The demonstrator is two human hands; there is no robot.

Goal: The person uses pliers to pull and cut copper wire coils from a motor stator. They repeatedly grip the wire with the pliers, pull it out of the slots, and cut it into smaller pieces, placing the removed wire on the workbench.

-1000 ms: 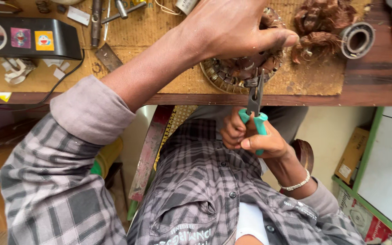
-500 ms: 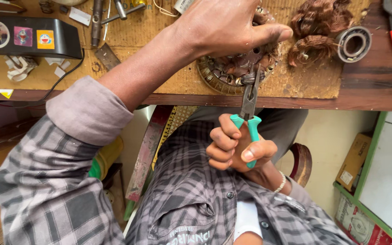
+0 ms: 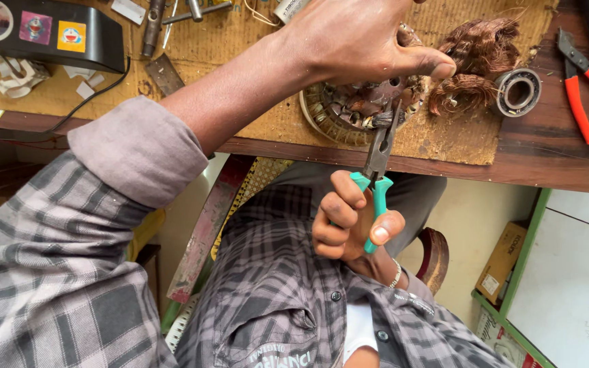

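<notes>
The brown wooden counter (image 3: 553,167) is carrying a round metal motor stator with copper windings (image 3: 356,109) at its near edge. The left hand (image 3: 359,37) is pressing down over the stator, fingers curled around it. The right hand (image 3: 352,225) is squeezing the green-handled pliers (image 3: 376,174), whose tips are biting into the windings

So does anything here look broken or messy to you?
Yes. The round motor part under the left hand looks stripped: tangled clumps of copper wire lie loose beside it on the mat, next to a bare bearing. The right hand grips green-handled pliers biting into it.
</notes>
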